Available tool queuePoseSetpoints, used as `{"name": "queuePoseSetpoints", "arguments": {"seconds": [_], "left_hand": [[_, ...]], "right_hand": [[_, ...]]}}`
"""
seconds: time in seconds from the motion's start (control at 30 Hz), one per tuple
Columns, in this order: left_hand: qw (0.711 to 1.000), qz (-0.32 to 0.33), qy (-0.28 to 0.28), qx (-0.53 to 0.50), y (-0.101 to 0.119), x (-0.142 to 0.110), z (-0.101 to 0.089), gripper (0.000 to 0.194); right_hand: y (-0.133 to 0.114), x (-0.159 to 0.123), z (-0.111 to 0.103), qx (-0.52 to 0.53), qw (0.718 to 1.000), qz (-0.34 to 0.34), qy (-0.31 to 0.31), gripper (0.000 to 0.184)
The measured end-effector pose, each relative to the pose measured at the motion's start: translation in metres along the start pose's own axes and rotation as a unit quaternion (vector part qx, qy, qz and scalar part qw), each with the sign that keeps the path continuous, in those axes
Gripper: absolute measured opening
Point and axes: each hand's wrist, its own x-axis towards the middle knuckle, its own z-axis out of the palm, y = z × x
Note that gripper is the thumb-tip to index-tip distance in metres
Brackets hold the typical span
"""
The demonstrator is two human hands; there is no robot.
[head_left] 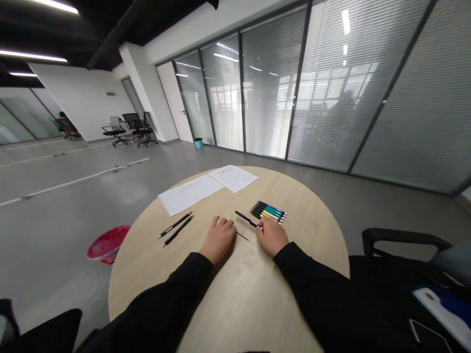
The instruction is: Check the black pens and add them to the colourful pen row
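Where the right hand (272,236) rests, a black pen (246,218) touches it.

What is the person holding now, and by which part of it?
The right hand holds a black pen by its near end, in the fingers. The left hand seems empty; a thin black rod lies beside it.
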Motion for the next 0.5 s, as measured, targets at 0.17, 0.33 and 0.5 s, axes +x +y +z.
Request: {"name": "queuePoseSetpoints", "arguments": {"seconds": [0.17, 0.33, 0.5], "left_hand": [[1.0, 0.012, -0.019, -0.004, 0.0028, 0.0008, -0.0003, 0.022], [0.999, 0.028, -0.012, -0.01, 0.0039, 0.0002, 0.0024, 0.023], [0.999, 0.038, -0.011, -0.001, 0.0067, 0.0, 0.0048, 0.022]], "right_hand": [[0.0019, 0.0012, -0.0007, 0.016, 1.0, 0.008, 0.006, 0.005], [0.002, 0.0019, -0.0009, 0.028, 1.0, 0.006, 0.006, 0.006], [0.0055, 0.0032, 0.0013, 0.049, 0.999, 0.005, 0.02, 0.006]]}}
